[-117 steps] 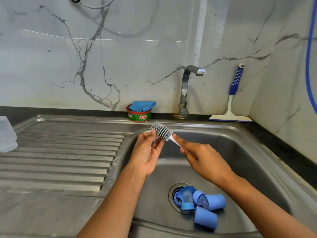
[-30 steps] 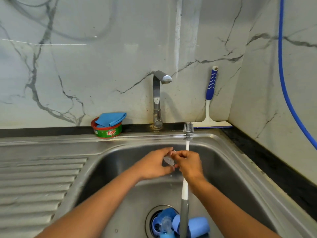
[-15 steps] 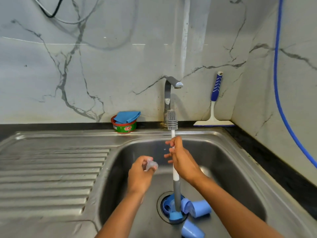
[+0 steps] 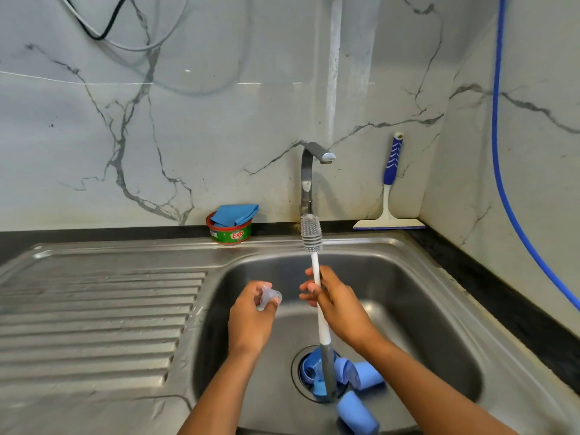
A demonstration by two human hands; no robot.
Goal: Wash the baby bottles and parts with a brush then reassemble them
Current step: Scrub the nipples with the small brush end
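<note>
My right hand (image 4: pixel 337 304) grips the white shaft of a long bottle brush (image 4: pixel 311 234), held upright over the sink basin (image 4: pixel 423 309) with its grey bristle head up near the tap. My left hand (image 4: pixel 251 318) holds a small clear silicone teat (image 4: pixel 269 296) at its fingertips, a short way left of the brush. Several blue bottle parts (image 4: pixel 361 376) lie in the basin around the drain, partly hidden behind the brush's grey handle end. One blue cap (image 4: pixel 357 414) lies nearest me.
A steel tap (image 4: pixel 309 177) stands behind the basin; no water runs from it. A ribbed draining board (image 4: pixel 94 315) is to the left. A green soap tub (image 4: pixel 229 232) with a blue cloth sits at the back. A blue-handled squeegee (image 4: pixel 390 189) leans in the corner, and a blue hose (image 4: pixel 499 152) hangs at right.
My hands have parted: earlier they met at the brush over the basin, now the left hand holds the teat away to the left while the right keeps the brush upright.
</note>
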